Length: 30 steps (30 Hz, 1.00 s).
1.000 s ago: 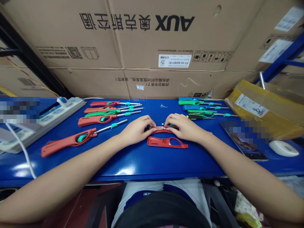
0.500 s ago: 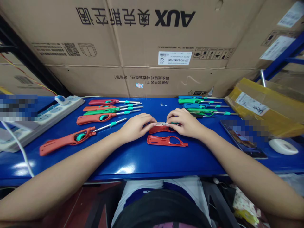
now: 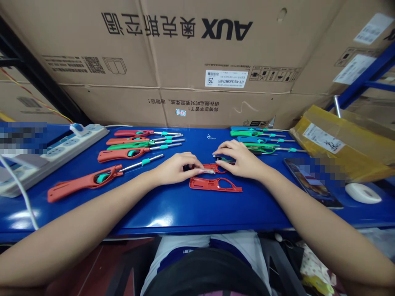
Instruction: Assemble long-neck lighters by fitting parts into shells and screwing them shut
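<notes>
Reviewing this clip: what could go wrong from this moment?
1. The left hand holds the small clear part by one end, so it might slip or twist loose.
2. The right hand covers much of the dark part, so a poor grip there could go unnoticed.
3. The nearer red shell half lies loose just below the hands; a dropping hand might nudge it.

Slim tube (image 3: 207, 171), seemingly translucent, near a red half-shell (image 3: 204, 183)
</notes>
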{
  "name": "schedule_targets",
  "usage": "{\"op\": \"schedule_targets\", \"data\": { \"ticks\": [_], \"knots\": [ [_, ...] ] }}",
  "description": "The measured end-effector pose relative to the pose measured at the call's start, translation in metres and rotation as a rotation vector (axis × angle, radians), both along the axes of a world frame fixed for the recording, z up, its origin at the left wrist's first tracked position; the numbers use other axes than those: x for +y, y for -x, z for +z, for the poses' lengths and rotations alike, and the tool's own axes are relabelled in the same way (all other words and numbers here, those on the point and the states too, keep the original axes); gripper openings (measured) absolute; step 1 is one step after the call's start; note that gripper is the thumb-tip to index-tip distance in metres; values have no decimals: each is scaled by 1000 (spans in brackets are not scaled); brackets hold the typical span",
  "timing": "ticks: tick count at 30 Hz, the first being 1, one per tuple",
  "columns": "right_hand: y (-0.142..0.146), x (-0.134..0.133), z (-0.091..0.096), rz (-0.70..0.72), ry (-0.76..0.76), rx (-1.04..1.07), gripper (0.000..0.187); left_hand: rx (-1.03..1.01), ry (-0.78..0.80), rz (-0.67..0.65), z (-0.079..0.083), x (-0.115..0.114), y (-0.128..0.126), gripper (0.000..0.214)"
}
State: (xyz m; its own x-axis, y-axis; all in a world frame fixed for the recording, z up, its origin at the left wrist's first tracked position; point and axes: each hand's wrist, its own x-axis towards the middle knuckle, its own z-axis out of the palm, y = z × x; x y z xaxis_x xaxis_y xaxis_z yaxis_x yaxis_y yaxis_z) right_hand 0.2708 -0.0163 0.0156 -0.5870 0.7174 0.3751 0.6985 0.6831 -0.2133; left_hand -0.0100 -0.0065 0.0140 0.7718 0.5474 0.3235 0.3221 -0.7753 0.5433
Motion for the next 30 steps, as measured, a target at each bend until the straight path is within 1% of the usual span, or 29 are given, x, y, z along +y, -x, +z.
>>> {"op": "schedule_targets", "data": {
  "ticks": [2, 4, 7, 11, 14, 19, 22, 25, 30],
  "knots": [
    [2, -1, -4, -50, 21, -26, 37, 12, -9, -12, -1, -2, -2, 20],
    [4, -1, -8, -84, 70, -59, 40, 20, -28, -11, 0, -3, -2, 17],
    [5, 2, -13, -80, 133, -65, 34, 38, -64, -33, 1, -3, 0, 15],
    [7, 5, -14, -42, 158, 24, 24, 39, -83, -65, -1, -2, 1, 15],
    [9, 5, -15, -7, 134, 88, 20, 34, -92, -49, -2, -1, 1, 17],
    [10, 5, -17, 31, 65, 135, 22, 29, -77, -26, -3, -1, -1, 19],
    [12, 4, -17, 49, 43, 166, 15, 37, -66, 1, -3, -1, -1, 19],
    [12, 4, -16, 70, 53, 214, 11, 32, -58, 15, -4, -1, -2, 19],
    [10, 5, -9, 35, 32, 273, 9, 32, -60, 36, -4, -1, -2, 19]
  ]
}}
